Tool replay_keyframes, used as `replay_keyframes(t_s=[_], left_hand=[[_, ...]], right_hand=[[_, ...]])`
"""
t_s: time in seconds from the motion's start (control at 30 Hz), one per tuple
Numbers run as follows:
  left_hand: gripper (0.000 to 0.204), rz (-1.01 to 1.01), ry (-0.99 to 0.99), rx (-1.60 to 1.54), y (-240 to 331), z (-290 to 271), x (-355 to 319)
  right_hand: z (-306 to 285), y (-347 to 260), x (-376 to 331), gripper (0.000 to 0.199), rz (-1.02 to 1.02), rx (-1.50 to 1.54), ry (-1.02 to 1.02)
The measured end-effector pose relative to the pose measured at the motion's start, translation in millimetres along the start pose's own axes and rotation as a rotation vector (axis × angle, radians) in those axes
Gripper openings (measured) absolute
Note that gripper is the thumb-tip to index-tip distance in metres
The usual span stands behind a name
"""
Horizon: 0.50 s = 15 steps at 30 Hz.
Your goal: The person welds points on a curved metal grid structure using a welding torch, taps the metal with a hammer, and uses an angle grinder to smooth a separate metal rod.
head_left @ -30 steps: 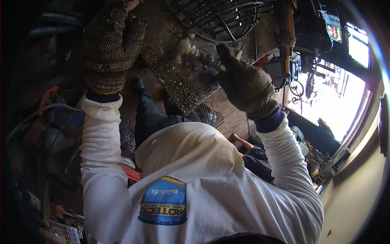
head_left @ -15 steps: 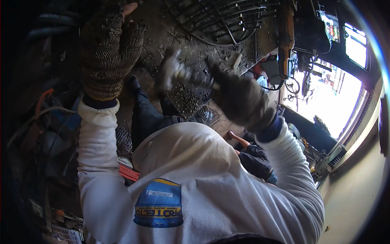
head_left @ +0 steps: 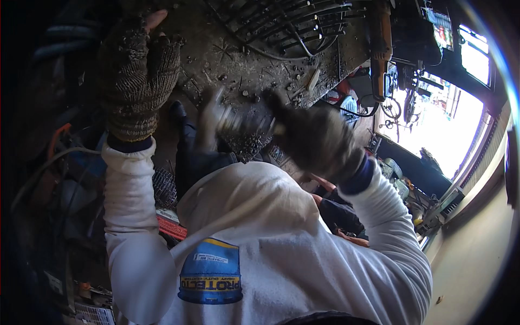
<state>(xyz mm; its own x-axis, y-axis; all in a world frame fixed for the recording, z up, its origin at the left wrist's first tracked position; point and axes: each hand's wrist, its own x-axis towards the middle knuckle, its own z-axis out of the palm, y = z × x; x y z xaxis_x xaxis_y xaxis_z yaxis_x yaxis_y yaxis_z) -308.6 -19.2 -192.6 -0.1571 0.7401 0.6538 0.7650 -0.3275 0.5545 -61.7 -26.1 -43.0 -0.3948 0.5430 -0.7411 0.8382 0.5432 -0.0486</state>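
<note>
My right hand (head_left: 322,141), in a dark work glove, is wrapped round a hammer (head_left: 238,120). Motion smears the hammer, whose head points left, over the near edge of the dark workbench (head_left: 216,67). My left hand (head_left: 138,81) wears a brown knitted glove and lies at the bench's left side. One bare fingertip pokes out of that glove. Its fingers look curled in, but what they hold is hidden in the dark. Beyond the hammer, a round metal grille of curved bars (head_left: 281,30) rests on the bench among small metal bits.
An orange power tool (head_left: 382,49) with a black cord is at the bench's right side. Another person (head_left: 341,216) sits low on the right. Cables and dark clutter fill the left, near a red slotted piece (head_left: 172,228). A bright doorway (head_left: 444,124) is at right.
The hammer, held in my right hand, has swung a little left and toward me. My left hand appears slightly further left, its grip unchanged. The whole scene has shifted slightly.
</note>
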Motion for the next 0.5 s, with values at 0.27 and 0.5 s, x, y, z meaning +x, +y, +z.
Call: replay_keyframes(t_s=[0.27,0.5], left_hand=[[0.022,0.167,-0.003,0.130,-5,-7,7],[0.023,-0.321,0.101,-0.381,-5,8,-10]], right_hand=[[21,7,-6,0.039,-0.263,0.262,0.348],[31,34,17,0.040,-0.231,0.162,0.470]])
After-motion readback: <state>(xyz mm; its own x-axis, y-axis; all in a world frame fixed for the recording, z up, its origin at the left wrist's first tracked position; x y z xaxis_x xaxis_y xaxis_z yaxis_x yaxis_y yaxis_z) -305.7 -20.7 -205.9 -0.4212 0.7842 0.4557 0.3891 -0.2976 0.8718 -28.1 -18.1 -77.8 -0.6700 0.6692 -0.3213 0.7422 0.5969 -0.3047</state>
